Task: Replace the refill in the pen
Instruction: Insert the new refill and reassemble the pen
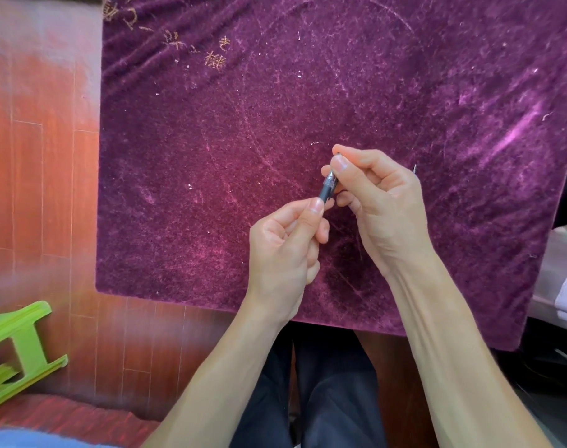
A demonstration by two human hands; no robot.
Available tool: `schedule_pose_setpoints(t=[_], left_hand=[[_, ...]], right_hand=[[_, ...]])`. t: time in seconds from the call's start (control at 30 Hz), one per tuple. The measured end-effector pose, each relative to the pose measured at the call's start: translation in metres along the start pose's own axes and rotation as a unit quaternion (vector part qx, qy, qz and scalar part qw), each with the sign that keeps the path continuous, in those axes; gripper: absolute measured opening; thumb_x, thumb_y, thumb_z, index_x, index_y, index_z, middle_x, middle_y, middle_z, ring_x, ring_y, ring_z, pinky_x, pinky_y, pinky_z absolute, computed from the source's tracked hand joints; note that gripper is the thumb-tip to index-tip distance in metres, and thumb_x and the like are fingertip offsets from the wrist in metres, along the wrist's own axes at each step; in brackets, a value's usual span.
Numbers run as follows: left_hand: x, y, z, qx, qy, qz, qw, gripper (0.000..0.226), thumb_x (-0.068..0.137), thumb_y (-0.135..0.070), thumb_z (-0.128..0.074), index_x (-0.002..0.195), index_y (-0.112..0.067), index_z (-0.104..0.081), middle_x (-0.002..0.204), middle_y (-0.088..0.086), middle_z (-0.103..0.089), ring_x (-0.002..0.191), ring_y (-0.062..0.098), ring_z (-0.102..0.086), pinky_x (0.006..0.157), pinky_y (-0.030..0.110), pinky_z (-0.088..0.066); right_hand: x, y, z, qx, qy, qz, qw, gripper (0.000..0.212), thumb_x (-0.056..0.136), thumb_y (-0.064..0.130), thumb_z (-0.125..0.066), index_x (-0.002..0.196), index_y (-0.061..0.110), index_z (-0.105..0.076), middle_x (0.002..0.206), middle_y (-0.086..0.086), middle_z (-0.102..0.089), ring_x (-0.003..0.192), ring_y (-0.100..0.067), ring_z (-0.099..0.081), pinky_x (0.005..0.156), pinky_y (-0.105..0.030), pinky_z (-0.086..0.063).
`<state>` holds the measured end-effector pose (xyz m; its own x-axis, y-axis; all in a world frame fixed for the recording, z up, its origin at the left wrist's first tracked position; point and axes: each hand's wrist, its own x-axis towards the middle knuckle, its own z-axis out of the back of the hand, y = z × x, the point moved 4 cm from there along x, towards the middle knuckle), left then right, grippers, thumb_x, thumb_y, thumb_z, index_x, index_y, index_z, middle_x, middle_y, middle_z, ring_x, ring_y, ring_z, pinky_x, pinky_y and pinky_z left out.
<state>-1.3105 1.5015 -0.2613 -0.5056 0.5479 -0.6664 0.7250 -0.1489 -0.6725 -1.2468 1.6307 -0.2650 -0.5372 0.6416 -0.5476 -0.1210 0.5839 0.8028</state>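
A dark pen (327, 188) with a clear tip section is held between both hands above the purple velvet cloth (211, 156). My left hand (285, 244) pinches the dark barrel from below with thumb and fingers. My right hand (376, 195) grips the clear tip end from above with thumb and forefinger. A thin pointed piece (414, 168), possibly a refill, sticks out behind my right hand; most of it is hidden.
The cloth covers a table whose near edge (211, 305) runs above my lap. A reddish wooden floor (40, 189) lies to the left. A green plastic stool (17, 347) stands at lower left. Pale objects (566, 286) sit at the right edge.
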Motion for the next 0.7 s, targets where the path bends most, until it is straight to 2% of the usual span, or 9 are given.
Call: schedule_pose_setpoints(t=[0.2,0.3,0.4,0.47,0.53,0.6,0.7], left_hand=[[0.0,0.002,0.001,0.0,-0.001,-0.008,1.0,0.026,0.103,-0.02,-0.059,0.11,0.001,-0.071,0.066,0.0,-0.059,0.035,0.0,-0.03,0.033,0.011,-0.023],[-0.001,0.005,-0.001,0.016,-0.012,-0.02,1.0,0.024,0.103,-0.023,-0.058,0.104,-0.004,-0.072,0.066,0.002,-0.062,0.035,0.001,-0.031,0.034,0.014,-0.025],[-0.004,0.007,-0.002,0.107,-0.012,-0.033,0.994,0.021,0.104,-0.029,-0.056,0.103,-0.014,-0.072,0.074,0.003,-0.073,0.04,0.005,-0.043,0.037,0.022,-0.037],[-0.006,0.006,-0.002,0.19,-0.006,-0.046,0.981,0.019,0.103,-0.033,-0.057,0.109,-0.021,-0.069,0.082,0.002,-0.079,0.052,0.005,-0.06,0.05,0.022,-0.05],[-0.007,0.004,0.001,0.244,-0.006,-0.054,0.968,0.02,0.098,-0.038,-0.063,0.112,-0.024,-0.066,0.088,-0.005,-0.08,0.073,0.004,-0.073,0.067,0.02,-0.056],[-0.006,0.003,0.004,0.298,-0.021,-0.066,0.952,0.021,0.091,-0.039,-0.071,0.107,-0.026,-0.068,0.091,-0.008,-0.077,0.08,0.004,-0.073,0.071,0.018,-0.056],[-0.002,-0.004,0.007,0.384,-0.055,-0.111,0.915,0.008,0.087,-0.035,-0.076,0.094,-0.031,-0.073,0.084,-0.008,-0.066,0.067,0.003,-0.062,0.064,0.012,-0.051]], right_hand=[[0.0,-0.001,0.001,-0.02,-0.004,0.001,1.0,0.012,0.099,0.014,-0.076,0.104,0.023,-0.081,0.091,0.004,-0.083,0.096,-0.012,-0.079,0.071,-0.024,-0.056],[-0.003,-0.002,-0.002,-0.061,-0.011,0.01,0.998,0.018,0.101,0.014,-0.075,0.106,0.03,-0.081,0.089,0.004,-0.084,0.081,-0.005,-0.077,0.066,-0.017,-0.055],[-0.011,-0.004,0.002,-0.084,-0.024,0.019,0.996,0.024,0.1,0.013,-0.075,0.112,0.033,-0.08,0.089,0.004,-0.084,0.074,0.0,-0.074,0.068,-0.014,-0.055],[-0.015,-0.005,0.008,-0.097,-0.04,0.022,0.994,0.025,0.099,0.016,-0.078,0.118,0.031,-0.078,0.088,0.003,-0.084,0.081,0.001,-0.076,0.073,-0.012,-0.056],[-0.016,-0.005,0.011,-0.109,-0.062,0.023,0.992,0.024,0.096,0.018,-0.081,0.118,0.026,-0.078,0.087,0.003,-0.085,0.082,0.001,-0.077,0.075,-0.012,-0.056],[-0.015,-0.007,0.011,-0.119,-0.079,0.018,0.99,0.021,0.093,0.018,-0.084,0.114,0.02,-0.079,0.085,0.006,-0.084,0.079,0.002,-0.077,0.073,-0.012,-0.056],[-0.013,-0.008,0.006,-0.129,-0.085,0.02,0.988,0.019,0.09,0.017,-0.087,0.106,0.023,-0.079,0.082,0.01,-0.083,0.076,0.003,-0.076,0.07,-0.013,-0.057]])
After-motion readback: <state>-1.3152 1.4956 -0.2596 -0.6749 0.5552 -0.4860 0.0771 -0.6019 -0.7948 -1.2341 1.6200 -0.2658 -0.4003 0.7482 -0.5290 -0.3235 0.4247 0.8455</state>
